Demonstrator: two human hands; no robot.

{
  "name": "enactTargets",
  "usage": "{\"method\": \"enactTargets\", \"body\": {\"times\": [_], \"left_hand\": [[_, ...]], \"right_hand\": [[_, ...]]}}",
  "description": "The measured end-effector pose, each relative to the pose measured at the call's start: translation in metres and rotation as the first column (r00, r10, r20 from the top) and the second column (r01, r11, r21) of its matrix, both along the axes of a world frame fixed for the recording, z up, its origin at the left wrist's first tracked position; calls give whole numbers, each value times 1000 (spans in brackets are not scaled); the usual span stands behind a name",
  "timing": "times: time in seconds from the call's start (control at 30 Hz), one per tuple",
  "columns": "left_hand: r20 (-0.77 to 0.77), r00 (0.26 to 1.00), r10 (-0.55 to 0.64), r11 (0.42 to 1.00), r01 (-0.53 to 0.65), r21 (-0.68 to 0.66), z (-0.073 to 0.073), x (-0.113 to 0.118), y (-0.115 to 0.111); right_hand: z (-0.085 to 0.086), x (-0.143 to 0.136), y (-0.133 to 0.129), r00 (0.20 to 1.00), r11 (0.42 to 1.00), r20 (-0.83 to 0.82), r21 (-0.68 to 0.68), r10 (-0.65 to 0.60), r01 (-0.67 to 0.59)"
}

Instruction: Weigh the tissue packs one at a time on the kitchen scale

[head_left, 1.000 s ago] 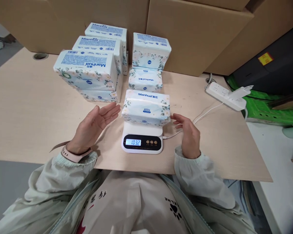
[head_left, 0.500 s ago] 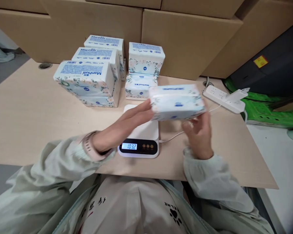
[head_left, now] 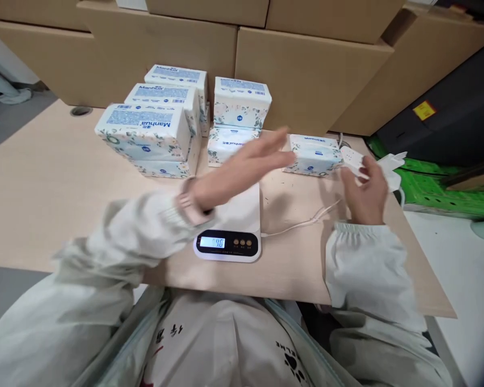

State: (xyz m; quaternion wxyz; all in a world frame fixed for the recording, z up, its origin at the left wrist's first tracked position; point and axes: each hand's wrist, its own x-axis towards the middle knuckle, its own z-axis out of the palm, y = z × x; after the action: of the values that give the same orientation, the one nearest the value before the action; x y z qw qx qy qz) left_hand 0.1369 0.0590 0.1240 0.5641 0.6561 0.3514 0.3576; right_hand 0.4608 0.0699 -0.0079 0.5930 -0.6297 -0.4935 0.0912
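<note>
A tissue pack (head_left: pixel 312 156) with a pale blue floral wrapper rests on the table, right of the other packs. My left hand (head_left: pixel 246 169) reaches over the scale with its fingers stretched out, their tips close to that pack's left end. On the pack's other side, my right hand (head_left: pixel 365 191) is empty, fingers apart and slightly curled. Below my left forearm lies the white digital scale (head_left: pixel 242 215), its plate partly covered and its lit display (head_left: pixel 213 243) blurred. Behind, more tissue packs stand stacked: a left group (head_left: pixel 145 131) and a two-high stack (head_left: pixel 242 110).
Large cardboard boxes (head_left: pixel 306 75) form a wall along the table's back edge. A white power strip (head_left: pixel 353 158) lies at the right, partly behind my right hand. A white cable (head_left: pixel 294 226) runs from the scale across the table (head_left: pixel 48 204). Green crates (head_left: pixel 431 185) stand beyond the right edge.
The tissue pack went from between my hands above the scale to the table at the back right. Both hands have let go of it and moved right. The scale's reading has changed.
</note>
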Motion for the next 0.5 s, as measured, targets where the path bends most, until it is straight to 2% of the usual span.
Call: {"method": "enactTargets", "body": {"times": [0.03, 0.07, 0.1, 0.17, 0.2, 0.23, 0.27, 0.3, 0.33, 0.37, 0.43, 0.5], "left_hand": [[81, 995, 55, 986, -66, 151, 7, -30, -12], [158, 972, 173, 938, -212, 274, 11, -60, -20], [211, 926, 314, 850, -373, 372, 13, -89, -26], [354, 739, 573, 570, -670, 476, 7, -145, -26], [393, 646, 654, 457, -752, 475, -1, -170, -21], [397, 582, 709, 409, -799, 441, -11, -193, -14], [377, 546, 748, 422, -830, 364, -23, -212, -6], [343, 533, 773, 467, -845, 259, -35, -228, 2], [298, 550, 780, 527, -835, 160, -46, -240, 10], [255, 589, 767, 591, -803, 76, -55, -248, 16], [206, 694, 690, 709, -706, 6, -66, -249, 22], [208, 789, 578, 806, -592, 5, -65, -236, 19]], "right_hand": [[16, -9, -9, 999, 999, 18, 23, -37, 36], [32, -22, -18, 999, 998, 22, 61, -32, 30], [49, -39, -26, 999, 994, 10, 99, 34, -35], [80, -80, -36, 958, 955, -48, 108, 282, -276], [91, -103, -37, 896, 901, -91, 59, 434, -430], [99, -126, -35, 809, 818, -151, -9, 568, -575], [104, -149, -30, 712, 716, -222, -75, 666, -694], [106, -171, -21, 622, 615, -294, -128, 726, -778], [106, -192, -11, 551, 530, -360, -165, 753, -832], [103, -212, 1, 504, 471, -411, -187, 759, -862], [95, -247, 24, 456, 402, -480, -217, 750, -890], [89, -272, 37, 428, 363, -515, -228, 742, -904]]}}
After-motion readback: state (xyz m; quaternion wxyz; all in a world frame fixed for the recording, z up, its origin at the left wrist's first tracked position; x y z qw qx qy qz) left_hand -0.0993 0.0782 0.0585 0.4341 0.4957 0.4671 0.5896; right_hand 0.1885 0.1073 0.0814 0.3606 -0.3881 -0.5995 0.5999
